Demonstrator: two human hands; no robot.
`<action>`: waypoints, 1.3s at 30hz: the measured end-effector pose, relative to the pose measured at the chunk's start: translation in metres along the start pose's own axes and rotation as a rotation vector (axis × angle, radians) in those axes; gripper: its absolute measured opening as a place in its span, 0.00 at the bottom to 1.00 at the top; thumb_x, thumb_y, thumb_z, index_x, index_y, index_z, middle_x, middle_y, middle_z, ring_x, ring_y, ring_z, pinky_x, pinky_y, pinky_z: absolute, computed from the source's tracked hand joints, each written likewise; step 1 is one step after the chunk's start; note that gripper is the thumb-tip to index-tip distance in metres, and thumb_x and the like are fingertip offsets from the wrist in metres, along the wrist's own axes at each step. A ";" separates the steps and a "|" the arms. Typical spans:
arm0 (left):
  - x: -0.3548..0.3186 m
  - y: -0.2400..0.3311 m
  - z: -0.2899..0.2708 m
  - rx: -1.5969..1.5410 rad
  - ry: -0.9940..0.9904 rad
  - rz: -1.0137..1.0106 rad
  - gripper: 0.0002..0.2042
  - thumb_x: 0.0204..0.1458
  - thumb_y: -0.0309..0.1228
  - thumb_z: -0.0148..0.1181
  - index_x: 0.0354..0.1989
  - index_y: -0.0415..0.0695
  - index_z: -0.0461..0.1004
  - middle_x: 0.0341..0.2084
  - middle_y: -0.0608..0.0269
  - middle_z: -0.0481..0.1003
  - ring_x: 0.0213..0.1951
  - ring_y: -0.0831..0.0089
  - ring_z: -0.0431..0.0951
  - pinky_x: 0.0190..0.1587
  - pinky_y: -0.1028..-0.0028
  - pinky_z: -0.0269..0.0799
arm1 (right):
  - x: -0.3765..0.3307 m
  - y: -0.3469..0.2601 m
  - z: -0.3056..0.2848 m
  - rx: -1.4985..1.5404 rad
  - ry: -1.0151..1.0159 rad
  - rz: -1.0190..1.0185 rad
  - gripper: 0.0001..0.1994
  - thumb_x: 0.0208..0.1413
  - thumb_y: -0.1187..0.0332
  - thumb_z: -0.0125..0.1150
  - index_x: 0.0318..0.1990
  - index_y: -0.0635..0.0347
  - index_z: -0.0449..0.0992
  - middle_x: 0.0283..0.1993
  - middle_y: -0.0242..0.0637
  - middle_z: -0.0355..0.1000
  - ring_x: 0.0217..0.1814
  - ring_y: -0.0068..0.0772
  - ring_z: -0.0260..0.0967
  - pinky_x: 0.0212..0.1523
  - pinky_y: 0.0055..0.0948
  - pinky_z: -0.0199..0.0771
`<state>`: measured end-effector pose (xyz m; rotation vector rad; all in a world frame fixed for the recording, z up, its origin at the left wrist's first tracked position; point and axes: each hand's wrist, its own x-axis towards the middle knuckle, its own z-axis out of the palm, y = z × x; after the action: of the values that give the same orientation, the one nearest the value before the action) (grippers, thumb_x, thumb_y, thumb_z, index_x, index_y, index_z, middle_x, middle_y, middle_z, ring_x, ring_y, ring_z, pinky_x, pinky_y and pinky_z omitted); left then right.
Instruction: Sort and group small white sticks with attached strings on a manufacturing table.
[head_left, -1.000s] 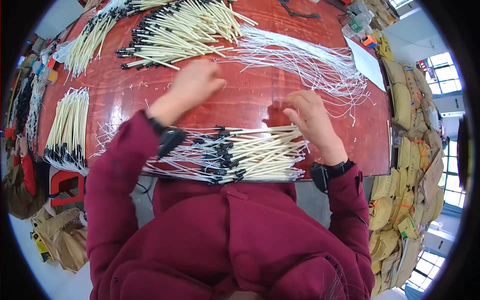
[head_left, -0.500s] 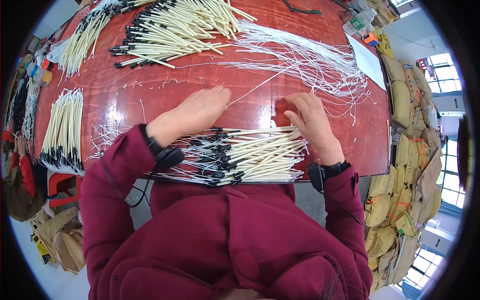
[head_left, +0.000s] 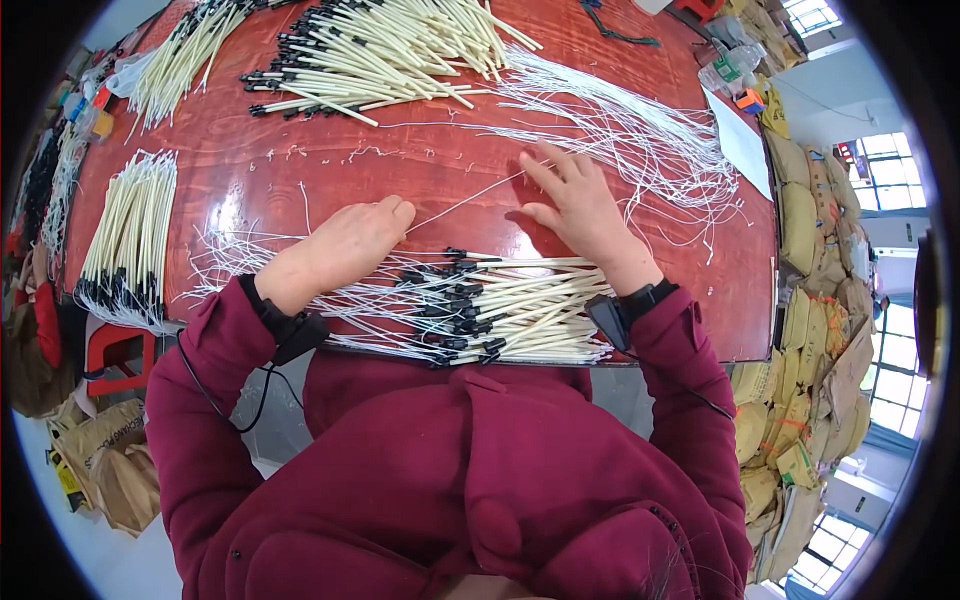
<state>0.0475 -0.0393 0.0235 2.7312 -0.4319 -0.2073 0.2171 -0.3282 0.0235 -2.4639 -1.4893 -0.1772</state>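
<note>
While my left hand (head_left: 360, 238) curls closed on a thin white cord (head_left: 465, 204), the pinch itself hidden from view, my right hand (head_left: 590, 210) stands open by its farther stretch, thumb apart from fingers. Slanting between both over the glossy red tabletop (head_left: 340, 183), the cord looks light, limp and quick to tangle; I'd pinch it near an end, clear of the loose white cords (head_left: 630, 105) beyond.
</note>
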 end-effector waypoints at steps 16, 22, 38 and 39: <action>-0.003 -0.049 -0.014 -0.123 0.106 -0.254 0.09 0.57 0.29 0.60 0.38 0.40 0.68 0.34 0.47 0.75 0.39 0.44 0.76 0.39 0.52 0.71 | -0.047 -0.003 -0.012 0.041 -0.098 0.006 0.22 0.55 0.62 0.65 0.56 0.64 0.77 0.64 0.43 0.70 0.59 0.47 0.66 0.62 0.44 0.64; 0.022 -0.072 -0.024 0.055 0.472 -0.250 0.11 0.54 0.31 0.63 0.40 0.41 0.70 0.36 0.54 0.75 0.40 0.49 0.76 0.40 0.56 0.72 | -0.040 0.003 -0.016 0.105 -0.115 0.029 0.19 0.56 0.65 0.63 0.53 0.64 0.79 0.62 0.43 0.73 0.57 0.47 0.67 0.61 0.42 0.64; 0.009 -0.069 -0.034 0.198 0.569 0.143 0.08 0.53 0.26 0.60 0.41 0.44 0.77 0.36 0.60 0.73 0.40 0.58 0.76 0.43 0.64 0.72 | -0.043 0.007 -0.005 0.236 -0.013 0.050 0.16 0.60 0.66 0.60 0.50 0.66 0.81 0.58 0.44 0.76 0.56 0.46 0.69 0.60 0.39 0.67; -0.002 -0.060 -0.029 0.078 0.582 0.078 0.07 0.54 0.27 0.60 0.40 0.44 0.77 0.35 0.59 0.73 0.39 0.57 0.76 0.41 0.62 0.72 | -0.045 0.007 -0.003 0.242 -0.017 0.064 0.16 0.60 0.66 0.60 0.50 0.66 0.81 0.58 0.44 0.76 0.56 0.46 0.69 0.60 0.39 0.67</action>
<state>0.0679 0.0241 0.0273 2.6728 -0.3780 0.6205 0.2024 -0.3702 0.0150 -2.3197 -1.3483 0.0353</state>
